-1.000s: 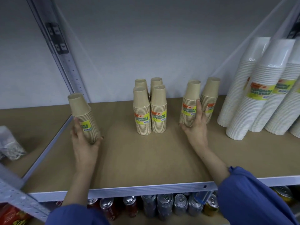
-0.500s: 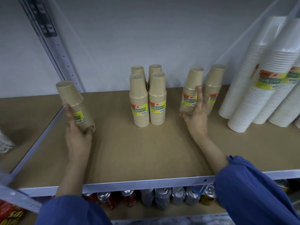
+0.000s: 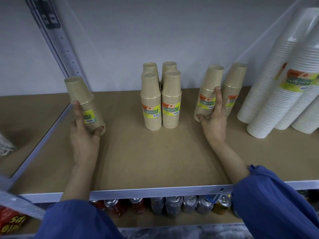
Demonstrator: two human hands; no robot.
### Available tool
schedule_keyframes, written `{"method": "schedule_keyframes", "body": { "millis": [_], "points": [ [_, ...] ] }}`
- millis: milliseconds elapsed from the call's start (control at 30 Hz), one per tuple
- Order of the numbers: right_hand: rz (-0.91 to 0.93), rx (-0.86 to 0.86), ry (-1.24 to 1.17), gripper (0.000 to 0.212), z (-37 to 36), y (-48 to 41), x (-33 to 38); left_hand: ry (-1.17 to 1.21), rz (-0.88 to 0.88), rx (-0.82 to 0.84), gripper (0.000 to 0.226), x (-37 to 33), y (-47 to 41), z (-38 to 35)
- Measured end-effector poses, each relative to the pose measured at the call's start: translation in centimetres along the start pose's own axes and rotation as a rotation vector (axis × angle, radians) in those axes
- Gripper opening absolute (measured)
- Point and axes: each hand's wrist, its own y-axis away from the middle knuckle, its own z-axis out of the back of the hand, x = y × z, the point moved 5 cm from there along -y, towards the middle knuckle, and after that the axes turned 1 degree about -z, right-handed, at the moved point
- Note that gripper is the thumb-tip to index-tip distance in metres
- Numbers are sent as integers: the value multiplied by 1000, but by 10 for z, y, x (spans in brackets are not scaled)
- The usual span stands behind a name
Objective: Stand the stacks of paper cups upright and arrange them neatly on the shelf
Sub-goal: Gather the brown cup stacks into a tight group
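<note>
Several wrapped stacks of tan paper cups stand on the brown shelf [image 3: 155,156]. A block of them [image 3: 160,100] stands upright at the middle back. My left hand [image 3: 82,133] grips one tan stack [image 3: 82,100] at the left, tilted a little leftward. My right hand [image 3: 214,121] holds the front of another tan stack [image 3: 207,94], index finger straight up along it, thumb at its base. Just right of it stands one more tan stack [image 3: 233,88].
Tall stacks of white cups [image 3: 279,94] lean at the right end of the shelf. A grey upright post [image 3: 57,42] rises at the left. Drink cans [image 3: 172,204] line the shelf below. A clear bag [image 3: 5,147] lies in the left bay.
The view has shifted and come closer. Both hands keep their hold on the same stacks, and the left stack stands slightly more upright than before.
</note>
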Motion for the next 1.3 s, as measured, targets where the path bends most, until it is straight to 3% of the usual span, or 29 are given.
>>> {"method": "schedule_keyframes", "body": {
  "millis": [367,600,1133,1233,1300],
  "points": [
    [69,9,-174,102,7,30,10,111,-62,-15,96,-34,44,9],
    [119,97,-227,103,0,63,31,207,-167,68,102,-78,78,-11],
    [175,196,-183,104,-28,76,54,156,-179,141,99,-101,80,-45],
    [167,220,-164,97,-31,75,52,161,-167,175,97,-101,79,-47],
    [163,233,-174,104,-32,75,51,156,-186,185,98,-101,79,-48]
  ]
}}
